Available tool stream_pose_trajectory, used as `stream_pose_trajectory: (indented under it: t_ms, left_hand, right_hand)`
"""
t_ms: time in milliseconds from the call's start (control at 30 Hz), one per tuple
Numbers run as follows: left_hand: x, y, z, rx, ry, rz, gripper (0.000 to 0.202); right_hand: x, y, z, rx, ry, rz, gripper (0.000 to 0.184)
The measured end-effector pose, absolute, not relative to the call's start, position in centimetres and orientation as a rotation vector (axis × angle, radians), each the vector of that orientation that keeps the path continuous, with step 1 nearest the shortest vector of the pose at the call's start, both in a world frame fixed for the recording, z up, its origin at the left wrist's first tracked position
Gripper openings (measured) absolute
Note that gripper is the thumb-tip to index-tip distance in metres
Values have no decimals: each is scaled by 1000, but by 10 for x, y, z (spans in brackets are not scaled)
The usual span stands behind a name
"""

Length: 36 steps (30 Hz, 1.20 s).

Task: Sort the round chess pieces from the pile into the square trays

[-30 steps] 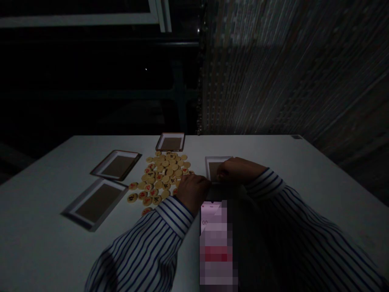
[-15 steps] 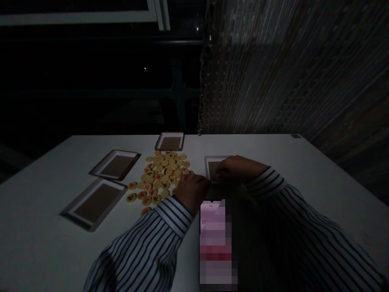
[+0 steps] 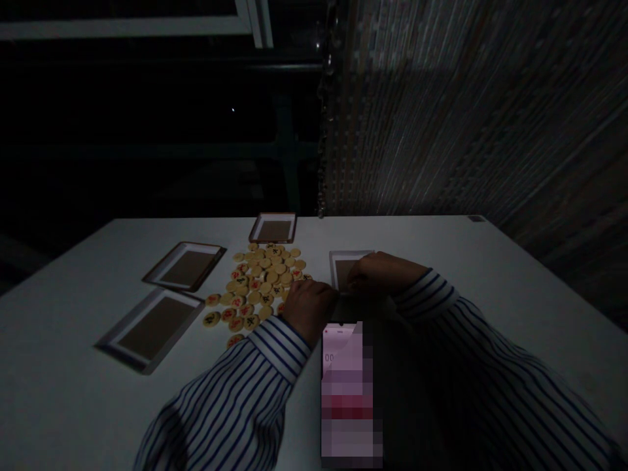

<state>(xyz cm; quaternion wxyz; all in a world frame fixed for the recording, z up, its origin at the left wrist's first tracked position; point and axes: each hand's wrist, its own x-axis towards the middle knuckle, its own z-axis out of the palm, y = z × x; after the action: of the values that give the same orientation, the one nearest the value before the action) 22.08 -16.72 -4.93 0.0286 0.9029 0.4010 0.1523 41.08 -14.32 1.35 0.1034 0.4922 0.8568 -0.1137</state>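
Note:
My left hand [image 3: 310,307] is closed, its back toward me, at the near right edge of a pile of round wooden Chinese chess pieces [image 3: 265,287]. Its fingertips are turned away, so anything in them is hidden. My right hand [image 3: 385,275] is also closed, fingers curled down over the right part of a pale-rimmed shallow tray [image 3: 334,271]; whether it grips something I cannot see. Some pieces show red or black characters, others are blank side up. Just nearer than my hands lies a lit phone [image 3: 343,347], partly pixelated.
Two shallow trays, one brown-edged [image 3: 185,267] and one grey-edged [image 3: 152,330], lie left of the pile. Another brown-edged tray [image 3: 273,229] is behind it. A bead curtain [image 3: 402,118] hangs beyond the white table [image 3: 490,275]. The light is dim.
Both hands hold nearly the same closed poses and places. The whole view has shifted very slightly; the pieces and trays look unmoved.

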Motion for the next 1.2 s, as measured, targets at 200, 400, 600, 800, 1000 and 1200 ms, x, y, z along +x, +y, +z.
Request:
stream_pose_trajectory:
  t_ms: [200, 400, 600, 800, 1000, 1200]
  left_hand:
    - [222, -168, -47, 2765, 1255, 466, 20]
    - [222, -167, -48, 2771, 1244, 465, 19]
    - [222, -167, -50, 2759, 1252, 496, 19]
    - [222, -167, -48, 2752, 1244, 478, 20]
    - [222, -168, -47, 2759, 1250, 472, 19]
    - [222, -168, -48, 2788, 1259, 472, 18]
  right_hand:
    - [411, -143, 12, 1454, 2523, -343, 26]
    - [411, -143, 11, 1427, 2530, -374, 24]
    - [410, -144, 12, 1434, 2515, -366, 24]
    - [411, -144, 12, 1437, 2513, -374, 25]
    - [412, -142, 7, 1420, 2525, -323, 25]
    - [413, -143, 8, 1456, 2524, -302, 26]
